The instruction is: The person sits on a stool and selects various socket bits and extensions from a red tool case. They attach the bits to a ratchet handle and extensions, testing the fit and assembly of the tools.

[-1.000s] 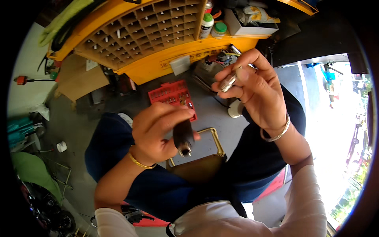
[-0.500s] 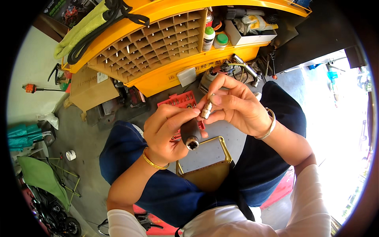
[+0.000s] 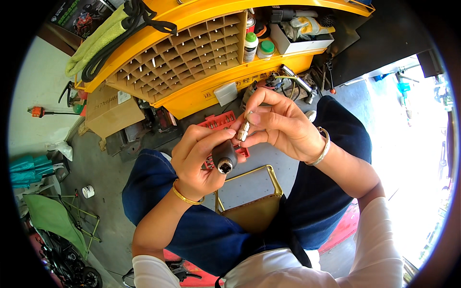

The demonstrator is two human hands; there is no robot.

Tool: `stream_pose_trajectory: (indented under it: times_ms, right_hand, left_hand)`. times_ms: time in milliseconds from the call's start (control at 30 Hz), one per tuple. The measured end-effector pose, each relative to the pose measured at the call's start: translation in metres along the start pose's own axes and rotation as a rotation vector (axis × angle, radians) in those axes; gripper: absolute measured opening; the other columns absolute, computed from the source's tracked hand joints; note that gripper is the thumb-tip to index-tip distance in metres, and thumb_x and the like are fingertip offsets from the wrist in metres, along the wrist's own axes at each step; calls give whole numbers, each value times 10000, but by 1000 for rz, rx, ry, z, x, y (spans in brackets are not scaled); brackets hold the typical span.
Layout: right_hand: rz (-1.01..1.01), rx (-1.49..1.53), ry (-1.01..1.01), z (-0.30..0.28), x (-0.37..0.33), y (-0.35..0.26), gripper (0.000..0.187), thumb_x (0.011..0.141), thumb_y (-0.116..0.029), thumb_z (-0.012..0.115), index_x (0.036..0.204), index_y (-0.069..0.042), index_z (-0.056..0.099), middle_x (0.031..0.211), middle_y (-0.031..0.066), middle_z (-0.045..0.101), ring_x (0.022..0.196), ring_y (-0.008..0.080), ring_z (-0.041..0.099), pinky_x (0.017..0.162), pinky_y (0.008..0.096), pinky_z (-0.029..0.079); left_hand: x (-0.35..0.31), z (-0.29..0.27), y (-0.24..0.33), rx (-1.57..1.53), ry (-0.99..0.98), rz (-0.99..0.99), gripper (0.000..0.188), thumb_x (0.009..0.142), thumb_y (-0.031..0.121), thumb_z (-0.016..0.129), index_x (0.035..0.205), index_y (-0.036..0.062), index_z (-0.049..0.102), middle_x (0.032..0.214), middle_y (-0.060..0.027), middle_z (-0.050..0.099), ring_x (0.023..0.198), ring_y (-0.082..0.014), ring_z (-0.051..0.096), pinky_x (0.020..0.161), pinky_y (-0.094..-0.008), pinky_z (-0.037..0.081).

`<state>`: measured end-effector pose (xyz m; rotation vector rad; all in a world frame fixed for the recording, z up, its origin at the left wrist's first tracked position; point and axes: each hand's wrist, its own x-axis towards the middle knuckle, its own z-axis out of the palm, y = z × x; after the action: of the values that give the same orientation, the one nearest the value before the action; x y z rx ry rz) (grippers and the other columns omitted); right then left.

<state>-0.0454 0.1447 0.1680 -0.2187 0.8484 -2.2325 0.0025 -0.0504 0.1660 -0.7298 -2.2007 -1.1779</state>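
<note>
A small silver metal piece (image 3: 244,129) sits between the two hands, pinched at its upper end by the thumb and fingers of the right hand (image 3: 285,127) and tilted, its wider end down toward the left. Just beside it, lower and to the left, is a black handle (image 3: 224,154) with a hollow metal end turned up toward the camera. The left hand (image 3: 198,156) is closed around this handle, its fingertips very near the metal piece; whether they touch it cannot be told. The handle's open end points away from the piece, toward the person.

Below and beyond the hands, a red case (image 3: 218,121) lies open with small metal bits in it, partly hidden by the left hand. Nearer the body, between the person's knees, stands a gold metal frame (image 3: 274,180) with a brown panel (image 3: 252,213). Farther out, past the case, is a yellow cabinet (image 3: 185,106) holding a cardboard grid (image 3: 185,54), a green-lidded bottle (image 3: 250,47) and a jar (image 3: 265,50).
</note>
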Motion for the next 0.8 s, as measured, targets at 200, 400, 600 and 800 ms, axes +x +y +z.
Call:
stream_pose_trajectory:
  times_ms: [200,400,600,800]
  right_hand:
    - [-1,1,-4,0,0,1,83,912,-54,516,988,-22,521,964,127,610,877,174,637,824,335,553]
    - [12,-25,7,3,1,2,65,916,-37,483,975,-19,505,968,151,619,870,193,645,788,323,561]
    - [37,-27,28,7,3,7,59,917,-31,470,967,-15,497,950,146,622,852,186,647,767,323,565]
    - [198,125,52,6,6,9,50,919,-62,470,945,-25,489,934,136,613,877,222,650,783,318,553]
  left_hand:
    - [0,1,1,14,7,-5,294,713,149,648,981,29,637,808,-88,622,646,-218,611,674,-348,530]
    - [0,-2,3,32,0,6,334,646,92,712,970,44,644,778,-66,618,612,-188,596,527,-273,477]
    - [-6,-7,5,44,2,-19,374,614,136,779,953,48,650,743,-48,609,594,-169,582,491,-256,448]
    - [-9,-15,4,-20,-12,-94,333,653,147,775,936,30,644,780,-67,600,619,-162,571,526,-241,445]
